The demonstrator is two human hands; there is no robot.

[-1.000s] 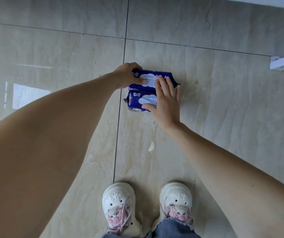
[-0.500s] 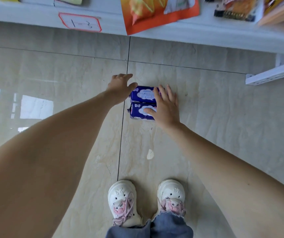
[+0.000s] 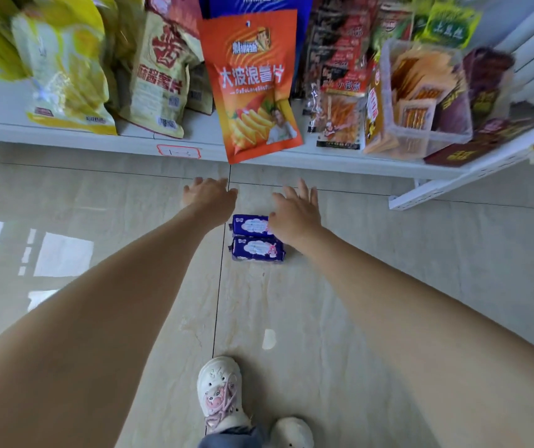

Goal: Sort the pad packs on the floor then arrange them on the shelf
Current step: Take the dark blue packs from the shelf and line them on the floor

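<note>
Two dark blue pad packs lie side by side on the tiled floor, the far pack (image 3: pixel 249 225) and the near pack (image 3: pixel 257 249). My left hand (image 3: pixel 209 196) hovers above the floor to the upper left of them, fingers relaxed and holding nothing. My right hand (image 3: pixel 294 210) is spread open just right of the far pack and hides that pack's right end. I cannot tell whether it touches the pack. The white shelf (image 3: pixel 323 160) runs across the top of the view, just beyond both hands.
The shelf is crowded with snack bags, among them an orange chip bag (image 3: pixel 252 88) overhanging its front edge and a clear bin (image 3: pixel 420 95) of sachets. A white shelf bracket (image 3: pixel 420 195) juts out at the right. My white shoes (image 3: pixel 220 392) stand on bare tile below.
Both hands have let go of the packs and lifted away toward the shelf. My view has tilted up, bringing the stocked shelf into sight. The packs stay together on the floor.
</note>
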